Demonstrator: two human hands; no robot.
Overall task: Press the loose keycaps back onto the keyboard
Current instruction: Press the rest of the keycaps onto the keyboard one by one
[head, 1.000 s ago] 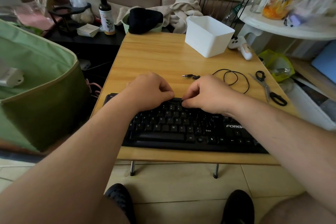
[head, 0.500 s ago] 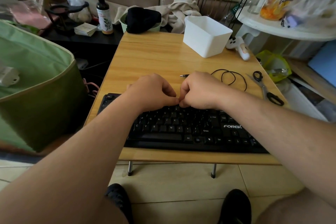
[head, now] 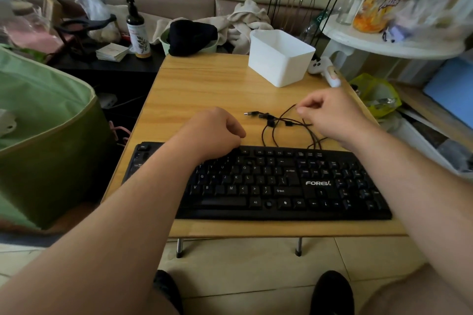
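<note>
Our left hand (head: 215, 133) rests curled on the keyboard (head: 281, 184); right hand (head: 332, 115) pinches the cable (head: 275, 130), white bin (head: 280, 57) behind.

Keyboard (head: 281, 181): white "FOREV" logo; key legends G, H, M, Alt readable.
</note>
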